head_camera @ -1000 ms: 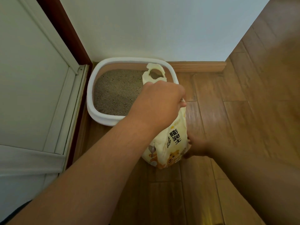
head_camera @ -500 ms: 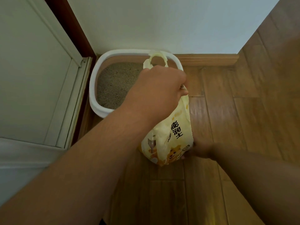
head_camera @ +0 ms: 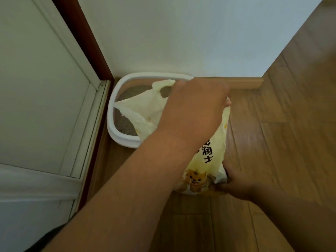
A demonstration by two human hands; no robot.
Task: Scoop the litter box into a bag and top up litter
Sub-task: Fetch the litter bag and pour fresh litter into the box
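Nearest, at the lower right, the person's right hand (head_camera: 234,180) cups the bottom corner of a pale yellow litter bag (head_camera: 209,160), fingers curled under its base where a cartoon cat is printed. The bag is lifted off the wooden floor (head_camera: 272,133) and tipped over to the left, with dark lettering running along its side.

Further up, the left hand (head_camera: 196,108) reaches in from the lower left and grips the upper part of the bag, fingers closed round the gathered plastic. Beyond that hand the bag's torn-open top and its cut-out handle loop hang over the white litter box (head_camera: 116,131), the mouth pointing down into the left part of the tray, just above the grey litter (head_camera: 125,126).

The box sits in the far corner against the white wall (head_camera: 181,37), with a wooden skirting board (head_camera: 243,82) to its right and a pale door (head_camera: 36,79) on its left.
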